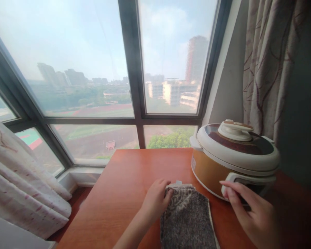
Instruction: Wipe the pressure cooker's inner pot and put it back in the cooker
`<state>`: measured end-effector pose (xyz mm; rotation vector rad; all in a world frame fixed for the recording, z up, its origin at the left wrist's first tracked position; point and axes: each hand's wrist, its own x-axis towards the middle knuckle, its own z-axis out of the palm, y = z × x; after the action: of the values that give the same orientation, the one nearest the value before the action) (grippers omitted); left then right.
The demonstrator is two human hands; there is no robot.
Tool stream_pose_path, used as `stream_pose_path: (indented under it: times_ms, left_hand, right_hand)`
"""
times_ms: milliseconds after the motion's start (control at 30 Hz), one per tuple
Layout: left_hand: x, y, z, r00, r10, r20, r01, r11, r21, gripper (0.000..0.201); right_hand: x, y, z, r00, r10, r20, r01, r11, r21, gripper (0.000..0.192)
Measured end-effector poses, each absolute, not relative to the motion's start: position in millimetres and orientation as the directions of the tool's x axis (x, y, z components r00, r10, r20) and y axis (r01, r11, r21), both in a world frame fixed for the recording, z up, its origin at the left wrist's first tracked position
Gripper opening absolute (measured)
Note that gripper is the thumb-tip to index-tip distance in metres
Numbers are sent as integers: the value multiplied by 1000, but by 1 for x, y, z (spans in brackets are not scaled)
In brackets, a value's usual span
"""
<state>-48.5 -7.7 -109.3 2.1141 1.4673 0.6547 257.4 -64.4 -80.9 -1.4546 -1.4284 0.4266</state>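
A dark grey cloth (188, 218) with a paler pattern near its far end lies folded on the table. Its edges show a cream underside, and a small white tag sticks out at the far end. My left hand (157, 197) grips the far left corner of the cloth, thumb on top. To the right of the cloth, my right hand (251, 211) is raised in front of the electric cooker (209, 169). Thumb and forefinger come together at the tips with nothing visible between them. Whether they touch the cooker's white control panel (233, 177) cannot be made out.
The reddish-brown wooden table (134, 169) stands against large windows with a dark frame (137, 121). A lid with a white handle (234, 129) covers the cooker. Curtains hang at the left (23, 186) and right (264, 65). The far right is in shadow.
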Motion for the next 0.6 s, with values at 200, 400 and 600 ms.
stream_pose_path:
  times_ms: [200,400,600]
  left_hand:
    - [-45,-15,-117,267,964,-14,793,-212,571,26]
    - [-46,-15,-126,227,974,-15,764,-169,622,47]
    - [-64,-13,-119,234,972,-20,655,-142,742,41]
  right_hand:
    - [178,-30,-145,11,936,353,689,248,-681,26]
    - [189,-24,-192,20,939,343,774,203,-600,42]
    - [197,-34,-183,53,941,333,728,192,-658,35]
